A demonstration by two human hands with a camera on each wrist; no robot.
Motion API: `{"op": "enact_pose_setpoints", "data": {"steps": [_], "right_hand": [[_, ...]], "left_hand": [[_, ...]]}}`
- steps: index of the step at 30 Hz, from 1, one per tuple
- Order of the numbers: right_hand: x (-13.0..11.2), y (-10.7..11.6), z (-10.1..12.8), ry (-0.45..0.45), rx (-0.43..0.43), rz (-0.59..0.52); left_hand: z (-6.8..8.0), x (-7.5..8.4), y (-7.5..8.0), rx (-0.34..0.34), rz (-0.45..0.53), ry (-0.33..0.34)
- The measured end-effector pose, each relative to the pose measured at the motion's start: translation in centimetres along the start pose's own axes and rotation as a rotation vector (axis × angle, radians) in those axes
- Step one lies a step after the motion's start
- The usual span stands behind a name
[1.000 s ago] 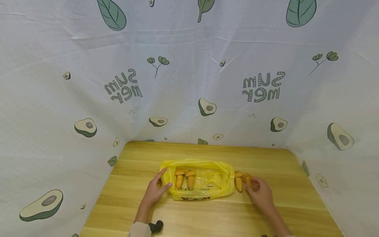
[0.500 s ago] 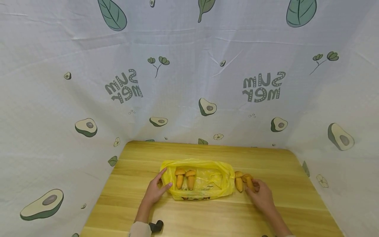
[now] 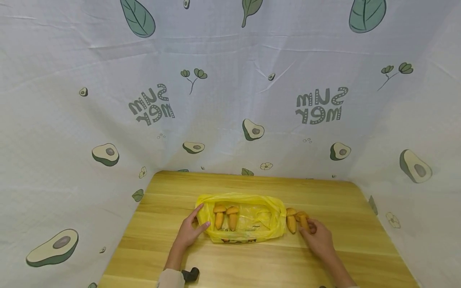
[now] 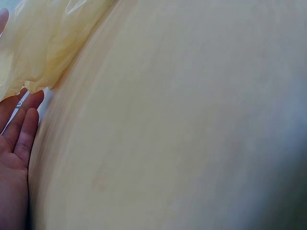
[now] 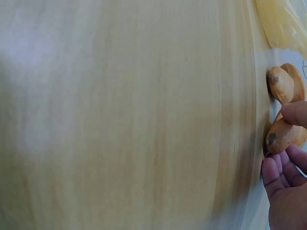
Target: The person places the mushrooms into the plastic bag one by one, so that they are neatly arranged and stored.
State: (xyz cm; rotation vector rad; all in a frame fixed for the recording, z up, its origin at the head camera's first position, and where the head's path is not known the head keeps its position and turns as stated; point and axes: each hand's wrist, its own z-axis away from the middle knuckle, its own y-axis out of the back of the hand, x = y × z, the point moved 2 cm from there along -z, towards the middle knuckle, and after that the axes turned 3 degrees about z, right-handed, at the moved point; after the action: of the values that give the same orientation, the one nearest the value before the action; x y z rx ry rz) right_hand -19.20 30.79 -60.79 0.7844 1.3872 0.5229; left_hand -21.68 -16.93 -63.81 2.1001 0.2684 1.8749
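Little moved — right fingers pinch a mushroom — left fingers, extended, touch the bag.

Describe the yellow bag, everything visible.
The yellow bag looks like thin, crinkled, partly see-through plastic, with dark print on its near side. It lies lengthwise from left to right on the wooden table, its wide mouth open upward. Two orange-brown mushrooms lie side by side inside, left of centre. The left hand touches its left end. Whether the mushroom beside its right end touches it is unclear.
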Motion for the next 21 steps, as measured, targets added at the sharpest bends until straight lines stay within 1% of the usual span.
{"op": "enact_pose_setpoints", "data": {"steps": [2,5,8,12,17,21], "right_hand": [[0.12,-0.03,-0.06,0.009,0.012,-0.001],[0.33,-0.03,-0.14,0.015,0.024,-0.002],[0.48,0.08,-0.16,0.009,0.031,-0.015],[0.56,0.31,-0.10,0.005,0.041,-0.012],[0.62,0.57,0.03,0.001,0.029,-0.013],[0.73,0.73,0.12,-0.014,0.014,-0.020]], "left_hand": [[0.05,0.02,-0.02,0.002,0.009,0.003],[0.11,0.15,-0.04,0.011,0.015,-0.010],[0.09,0.27,-0.02,0.014,0.022,-0.023],[0.04,0.28,0.02,0.009,0.015,-0.023],[0.01,0.16,-0.01,0.001,-0.002,-0.022],[-0.02,0.25,-0.02,0.000,0.008,-0.019]]}}
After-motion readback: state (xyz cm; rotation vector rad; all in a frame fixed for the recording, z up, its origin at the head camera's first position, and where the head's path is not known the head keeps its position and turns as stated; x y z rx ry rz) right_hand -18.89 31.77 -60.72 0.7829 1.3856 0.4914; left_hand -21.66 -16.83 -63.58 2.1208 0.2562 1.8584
